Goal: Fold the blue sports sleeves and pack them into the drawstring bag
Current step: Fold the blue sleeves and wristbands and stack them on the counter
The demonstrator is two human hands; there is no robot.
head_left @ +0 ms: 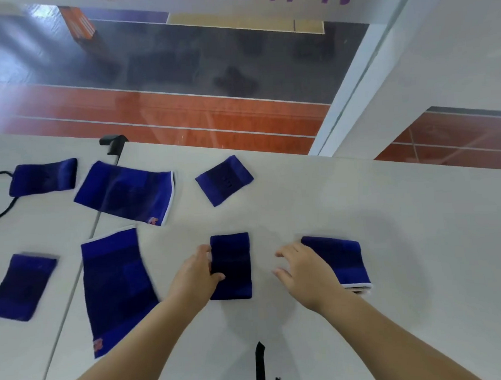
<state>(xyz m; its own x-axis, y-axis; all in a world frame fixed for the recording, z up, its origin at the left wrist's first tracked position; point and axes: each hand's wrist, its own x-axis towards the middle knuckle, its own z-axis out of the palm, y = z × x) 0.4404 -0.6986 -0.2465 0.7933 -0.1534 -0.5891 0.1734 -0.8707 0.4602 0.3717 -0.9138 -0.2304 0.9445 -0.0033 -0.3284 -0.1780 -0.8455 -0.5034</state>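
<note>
Blue knit sleeves lie spread over the white table (pixel 360 213); the drawstring bag itself cannot be identified, though a black strap (pixel 261 366) shows at the near edge. The left hand (pixel 197 275) rests against the left edge of the small dark sleeve (pixel 231 266) at centre, thumb laid on the fabric and fingers at its edge; whether this grip has closed on the cloth cannot be told. The right hand (pixel 301 270) hovers with its fingers spread and loose, holding nothing, just beside the folded sleeve with white trim (pixel 344 259).

The step in hand appears to be folding the centre sleeve. To do it well:

1. Pin one edge flat with the left hand.
2. Bring the right hand over to the opposite edge.
3. Align edges squarely before pressing the crease.

Larger sleeves (pixel 115 287) and (pixel 126 192) lie unfolded to the left, so most of the folding remains.
</note>
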